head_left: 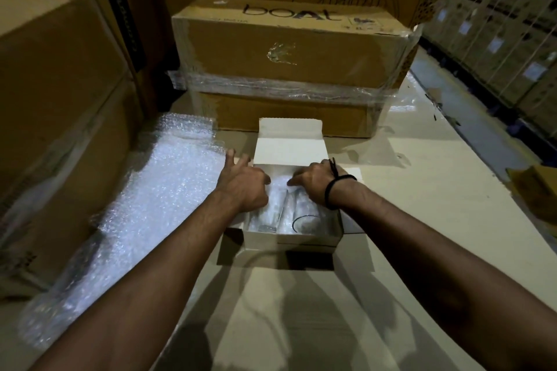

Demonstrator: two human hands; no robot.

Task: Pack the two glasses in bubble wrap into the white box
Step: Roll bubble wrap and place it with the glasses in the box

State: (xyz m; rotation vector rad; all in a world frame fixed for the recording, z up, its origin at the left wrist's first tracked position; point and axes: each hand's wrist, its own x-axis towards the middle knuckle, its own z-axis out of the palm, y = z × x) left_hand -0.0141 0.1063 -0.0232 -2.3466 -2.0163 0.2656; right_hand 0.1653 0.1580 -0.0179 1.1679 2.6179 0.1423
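Note:
The white box (291, 241) stands open on the cardboard surface, its lid (289, 141) folded back away from me. Two clear glasses lie side by side inside it, one on the left (265, 218) and one on the right (307, 217), with bubble wrap (278, 182) around their far ends. My left hand (244, 182) rests on the left glass and the box's left edge, fingers spread. My right hand (313, 182), a black band at its wrist, presses on the wrapped right glass.
A long sheet of bubble wrap (144, 208) lies to the left of the box. A taped brown carton (289, 48) stands just behind it. Large cartons (54, 117) rise on the left. A small brown box (539, 190) sits at the right.

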